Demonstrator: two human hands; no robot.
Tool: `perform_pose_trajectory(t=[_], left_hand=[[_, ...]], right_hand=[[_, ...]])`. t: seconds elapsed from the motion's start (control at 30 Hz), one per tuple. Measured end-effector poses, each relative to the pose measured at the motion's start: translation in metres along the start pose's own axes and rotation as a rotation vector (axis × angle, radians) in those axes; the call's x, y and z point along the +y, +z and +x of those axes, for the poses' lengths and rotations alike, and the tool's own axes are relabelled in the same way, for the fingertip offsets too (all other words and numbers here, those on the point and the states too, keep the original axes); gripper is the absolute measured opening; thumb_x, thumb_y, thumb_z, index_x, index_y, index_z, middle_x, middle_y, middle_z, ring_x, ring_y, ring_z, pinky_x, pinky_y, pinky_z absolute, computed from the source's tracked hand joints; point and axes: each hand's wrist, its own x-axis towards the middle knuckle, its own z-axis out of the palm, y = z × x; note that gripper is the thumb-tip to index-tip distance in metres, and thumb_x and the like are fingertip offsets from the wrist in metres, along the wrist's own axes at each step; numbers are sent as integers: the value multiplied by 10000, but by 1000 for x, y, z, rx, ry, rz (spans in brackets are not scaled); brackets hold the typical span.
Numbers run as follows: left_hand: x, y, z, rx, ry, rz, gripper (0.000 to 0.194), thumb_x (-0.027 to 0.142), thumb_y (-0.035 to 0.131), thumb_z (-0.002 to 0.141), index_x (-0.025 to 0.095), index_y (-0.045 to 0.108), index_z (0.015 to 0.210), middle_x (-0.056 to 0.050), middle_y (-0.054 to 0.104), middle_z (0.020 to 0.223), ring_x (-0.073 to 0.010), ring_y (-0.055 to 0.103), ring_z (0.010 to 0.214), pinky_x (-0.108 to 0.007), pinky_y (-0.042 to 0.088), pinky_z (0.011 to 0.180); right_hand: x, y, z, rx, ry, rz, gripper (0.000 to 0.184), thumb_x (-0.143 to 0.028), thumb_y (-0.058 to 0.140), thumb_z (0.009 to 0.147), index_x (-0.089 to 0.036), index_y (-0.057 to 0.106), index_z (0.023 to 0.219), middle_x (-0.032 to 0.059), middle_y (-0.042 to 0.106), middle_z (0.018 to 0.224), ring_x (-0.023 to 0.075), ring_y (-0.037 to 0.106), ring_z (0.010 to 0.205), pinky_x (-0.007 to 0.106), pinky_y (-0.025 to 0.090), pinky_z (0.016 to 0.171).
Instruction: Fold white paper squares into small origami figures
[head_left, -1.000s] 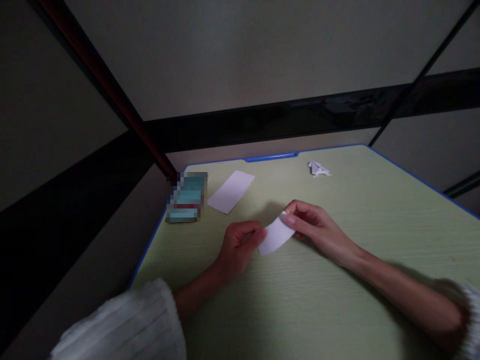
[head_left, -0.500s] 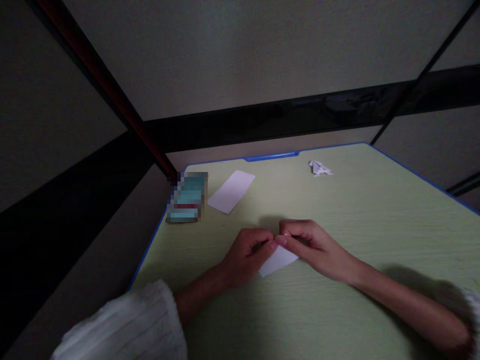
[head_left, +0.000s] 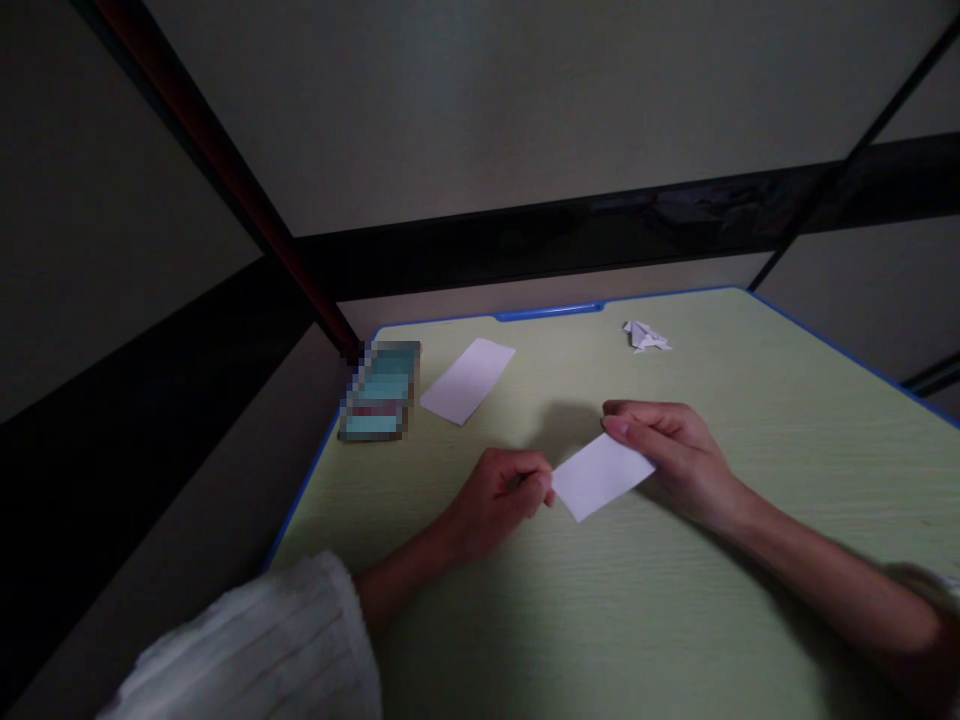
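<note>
A small white rectangular piece of paper point(head_left: 600, 478) is tilted above the table in the head view. My right hand point(head_left: 679, 455) grips its right end, the thumb on top and the fingers behind. Curled closed, my left hand point(head_left: 502, 500) is at the paper's left corner. Its fingertips meet or nearly meet that corner, and the paper's left edge shows outside them. Whatever lies behind the right fingers is hidden.
A larger white paper sheet point(head_left: 469, 380) lies on the pale green table point(head_left: 675, 620), beside a blurred-out teal rectangular object point(head_left: 382, 390). Farther back on the right sits a folded white paper figure point(head_left: 645, 337). Blue edging borders the table, with a panelled wall behind.
My hands came together over the paper, then parted. My right hand has moved right with the paper, which now shows more of its face. My left hand's fingers no longer overlap it clearly.
</note>
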Motion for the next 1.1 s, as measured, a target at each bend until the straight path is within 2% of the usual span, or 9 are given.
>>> perform_pose_trajectory(t=[0.13,0.2,0.27,0.4,0.5,0.67,0.77,0.9,1.1], left_hand=[[-2,-2,0,57,4,-58,223,210,391,704,152,434,493,45,364,442,-64,328,423,-197,252,427],[-2,-2,1,111,-2,-104,229,230,400,709,149,450,501,40,387,441,-68,347,424,-200,272,434],[-2,-1,3,161,-4,-168,238,270,404,728,142,483,544,25,432,460,-79,387,445,-209,310,460],[-2,1,6,184,18,-274,270,360,413,751,137,502,629,4,498,515,-96,447,489,-225,356,506],[-3,1,7,196,-16,-207,250,341,476,724,145,475,567,26,466,479,-85,428,470,-210,336,486],[-4,0,9,386,-26,-145,234,307,512,697,152,440,536,52,393,487,-70,351,479,-192,285,461],[-3,1,8,325,-32,-117,239,308,506,701,153,430,537,56,364,491,-65,320,473,-194,258,449],[-2,2,4,193,-18,-33,266,301,482,727,152,418,515,54,341,475,-66,306,462,-205,235,443],[-4,-3,5,449,45,-34,252,271,475,738,157,416,521,52,336,488,-75,290,487,-212,234,463]], right_hand=[[-7,-19,9,395,-62,111,259,-351,537,688,-202,395,529,-42,298,501,83,267,424,219,212,388],[-11,-23,9,489,-117,124,245,-334,525,699,-210,382,543,-42,292,516,86,256,424,220,212,388],[-12,-20,6,426,-93,91,266,-338,523,709,-203,383,528,-44,288,507,86,266,433,220,218,401],[-7,1,-3,136,-28,-69,322,-362,469,762,-180,405,505,-44,310,491,78,273,442,224,203,409],[-5,9,-6,53,0,-105,320,-371,453,764,-177,403,516,-49,310,491,75,283,445,220,206,413],[-6,7,-5,-140,70,-147,268,-338,458,748,-168,425,544,-50,335,498,76,302,458,213,232,432],[-6,9,-6,-246,91,-161,235,-319,455,748,-164,438,572,-48,344,511,75,306,464,207,235,429],[-6,15,-7,-318,97,-175,188,-259,463,727,-162,429,569,-47,342,521,70,309,467,200,237,424],[-11,15,-5,-262,55,-178,168,-185,449,704,-166,418,539,-50,343,506,66,301,464,198,237,427]])
